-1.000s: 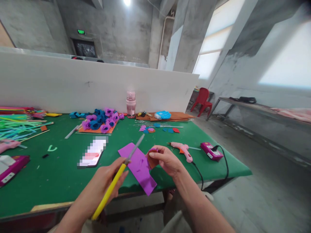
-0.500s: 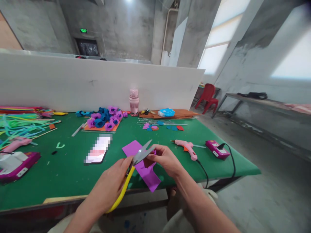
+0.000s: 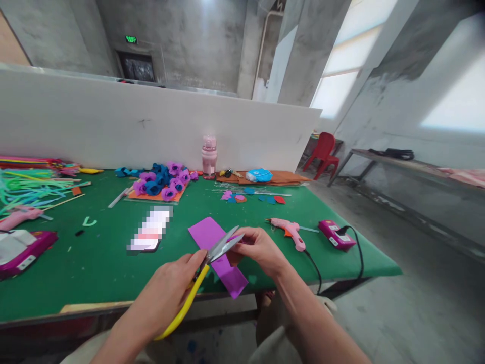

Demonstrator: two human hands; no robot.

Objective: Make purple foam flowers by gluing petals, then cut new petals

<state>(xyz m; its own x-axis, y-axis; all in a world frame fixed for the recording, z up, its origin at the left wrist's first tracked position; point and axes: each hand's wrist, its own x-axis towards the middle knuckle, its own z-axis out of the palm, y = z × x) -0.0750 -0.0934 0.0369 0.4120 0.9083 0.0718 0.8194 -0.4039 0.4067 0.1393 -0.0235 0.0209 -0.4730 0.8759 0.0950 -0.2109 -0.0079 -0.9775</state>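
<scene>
My left hand (image 3: pixel 170 283) is closed around a pair of scissors (image 3: pixel 223 246) with yellow handles, blades pointing up and to the right. The blades are slightly apart, their tips close to the fingers of my right hand (image 3: pixel 259 247). That hand is closed in a pinch on a small piece of purple paper with a brown piece (image 3: pixel 235 259) against it; the fingers partly hide both. Below the blades, a purple paper strip (image 3: pixel 206 230) slants across the table's front area. Whether it joins the pinched piece is hard to see.
A pink glue gun (image 3: pixel 288 230) and a magenta power strip (image 3: pixel 336 235) lie to the right, with a cable over the edge. Left are a phone (image 3: pixel 151 230) and pipe cleaners (image 3: pixel 22 189). Purple and blue paper flowers (image 3: pixel 161 179) and a pink bottle (image 3: pixel 209 156) stand behind.
The scissor blades have come closer together and point more to the right, by my right fingers. My camera view has shifted slightly. Both hands keep their hold.
</scene>
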